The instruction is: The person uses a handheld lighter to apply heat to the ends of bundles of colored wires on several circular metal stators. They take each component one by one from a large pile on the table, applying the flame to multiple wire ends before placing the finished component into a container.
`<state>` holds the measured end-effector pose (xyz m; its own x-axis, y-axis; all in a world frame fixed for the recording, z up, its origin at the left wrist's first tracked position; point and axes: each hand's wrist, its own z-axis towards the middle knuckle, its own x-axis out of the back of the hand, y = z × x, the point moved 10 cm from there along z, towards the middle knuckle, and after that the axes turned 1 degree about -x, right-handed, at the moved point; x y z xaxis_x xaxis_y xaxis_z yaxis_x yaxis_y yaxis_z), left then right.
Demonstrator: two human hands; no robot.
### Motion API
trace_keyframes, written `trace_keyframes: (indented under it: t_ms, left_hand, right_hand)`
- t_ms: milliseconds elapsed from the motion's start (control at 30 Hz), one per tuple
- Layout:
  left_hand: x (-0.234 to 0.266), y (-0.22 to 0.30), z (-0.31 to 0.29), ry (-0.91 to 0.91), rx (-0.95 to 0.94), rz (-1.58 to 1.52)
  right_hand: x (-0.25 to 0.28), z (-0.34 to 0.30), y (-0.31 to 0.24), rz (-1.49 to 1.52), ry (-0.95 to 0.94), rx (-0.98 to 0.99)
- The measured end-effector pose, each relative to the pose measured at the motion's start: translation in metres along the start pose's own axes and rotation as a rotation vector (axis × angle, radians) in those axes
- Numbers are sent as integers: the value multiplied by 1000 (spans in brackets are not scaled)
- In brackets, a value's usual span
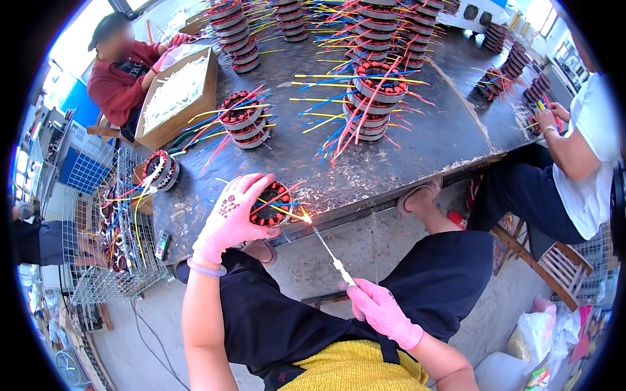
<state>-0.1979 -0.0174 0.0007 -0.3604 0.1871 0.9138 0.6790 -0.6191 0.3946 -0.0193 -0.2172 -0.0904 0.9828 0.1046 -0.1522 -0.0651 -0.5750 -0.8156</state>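
My left hand [228, 212], in a pink glove, is closed round a motor stator [284, 197], a ring with red windings and loose red, blue and yellow wires, at the table's front edge. My right hand [383, 311], also pink-gloved, grips the pale handle of a long-necked lighter [330, 250]. Its thin metal neck points up and left. A small orange flame [305, 216] burns beyond the tip, at the ends of the yellow wires. My left fingers hide part of the stator.
Stacks of wired stators [369, 111] stand on the dark table [443, 124]. A single stator [161, 171] sits near the left edge, beside a wire basket [114, 287] of wired parts. A cardboard box [207, 98] holds pale pieces. Co-workers [117, 85] sit left and right.
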Motion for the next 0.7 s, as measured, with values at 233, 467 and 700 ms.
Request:
trace_keyframes:
  t_ms: [233,467,700]
  left_hand:
    - [-1,-2,-1,-25,13,10]
    - [-3,-1,0,-35,21,19]
    - [-3,-1,0,-39,39,15]
  right_hand:
    - [2,-1,-1,-47,-2,4]
    - [4,1,-4,-123,3,63]
    - [4,2,5,-16,2,26]
